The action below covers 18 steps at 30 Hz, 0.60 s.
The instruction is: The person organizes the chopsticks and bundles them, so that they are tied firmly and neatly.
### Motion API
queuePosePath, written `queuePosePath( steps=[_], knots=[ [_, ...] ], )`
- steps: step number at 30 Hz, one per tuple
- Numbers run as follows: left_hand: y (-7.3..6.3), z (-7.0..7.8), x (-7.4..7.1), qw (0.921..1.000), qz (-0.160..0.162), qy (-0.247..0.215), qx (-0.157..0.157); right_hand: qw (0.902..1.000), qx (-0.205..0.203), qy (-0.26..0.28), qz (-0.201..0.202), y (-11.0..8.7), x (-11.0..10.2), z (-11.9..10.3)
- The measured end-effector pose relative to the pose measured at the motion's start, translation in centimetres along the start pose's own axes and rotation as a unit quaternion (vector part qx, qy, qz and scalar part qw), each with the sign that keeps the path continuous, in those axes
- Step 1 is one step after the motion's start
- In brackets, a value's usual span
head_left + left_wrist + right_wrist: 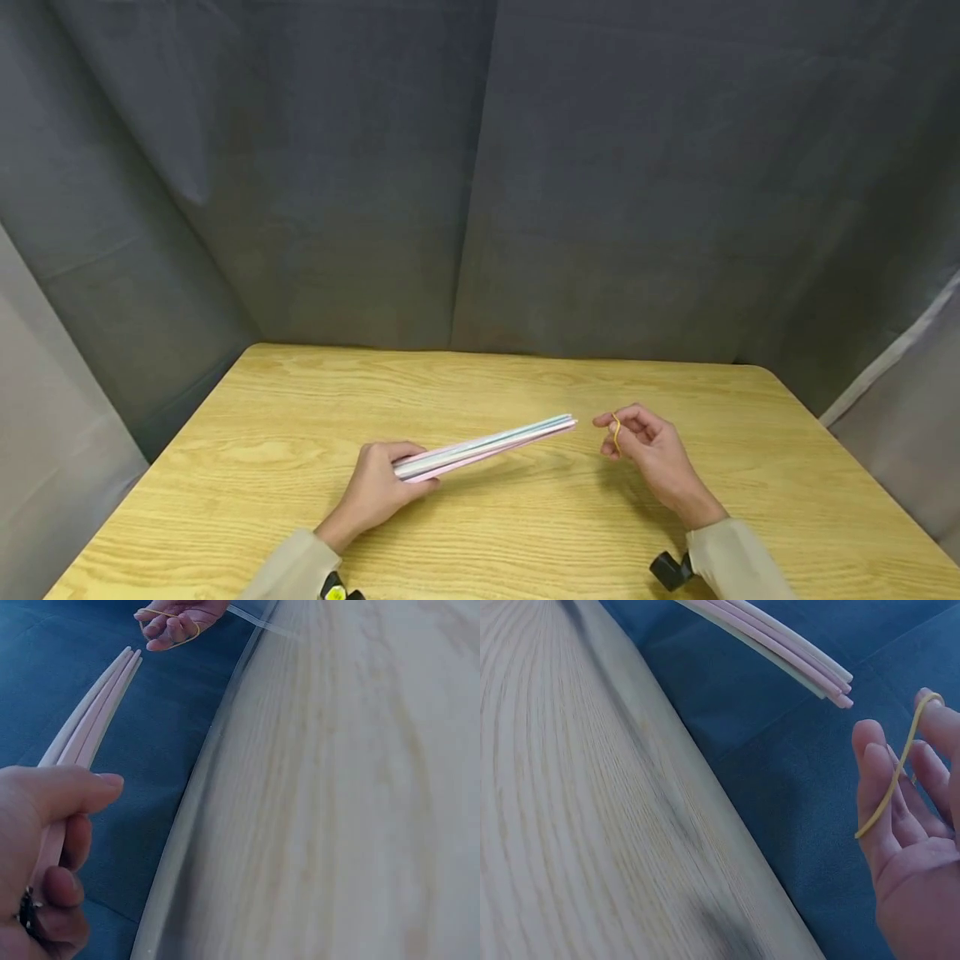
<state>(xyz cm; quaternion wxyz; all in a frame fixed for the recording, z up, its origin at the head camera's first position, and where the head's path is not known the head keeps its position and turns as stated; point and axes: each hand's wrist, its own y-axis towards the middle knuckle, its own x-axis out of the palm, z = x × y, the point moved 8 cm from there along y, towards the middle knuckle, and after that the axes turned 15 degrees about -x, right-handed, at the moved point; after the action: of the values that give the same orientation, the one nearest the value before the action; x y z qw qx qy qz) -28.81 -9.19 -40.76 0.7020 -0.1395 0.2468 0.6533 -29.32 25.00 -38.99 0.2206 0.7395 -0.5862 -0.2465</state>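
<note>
1. Sticks (487, 447) lie bunched in our left hand (378, 492), above the table (300, 392), head view; we grip them at one end, probably so the far end stays free. Near that end, our right hand (656, 458) holds a band (617, 433).
2. Left wrist: our thumb and fingers curl round the bundle.
3. Right wrist: the band stretches between our bent fingers, apparently to hold its loop wide, apart from the sticks. We see no container.

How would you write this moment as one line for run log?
left hand: grips sticks | right hand: carries looped band | band: apart from sticks | sticks: raised above table
</note>
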Motion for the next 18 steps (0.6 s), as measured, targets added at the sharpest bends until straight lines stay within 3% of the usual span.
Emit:
queuePosePath(
  steps=[7, 18],
  knots=[
    [0.0, -0.11, 0.52, 0.9999, -0.004, 0.01, 0.006, 0.9998, 0.008, -0.007, -0.018, 0.03, 0.06, -0.27],
    [0.03, 0.09, 0.96, 0.9998, -0.011, 0.011, 0.01, 0.9936, 0.023, -0.095, -0.058, 0.69, 0.79, -0.56]
  ],
)
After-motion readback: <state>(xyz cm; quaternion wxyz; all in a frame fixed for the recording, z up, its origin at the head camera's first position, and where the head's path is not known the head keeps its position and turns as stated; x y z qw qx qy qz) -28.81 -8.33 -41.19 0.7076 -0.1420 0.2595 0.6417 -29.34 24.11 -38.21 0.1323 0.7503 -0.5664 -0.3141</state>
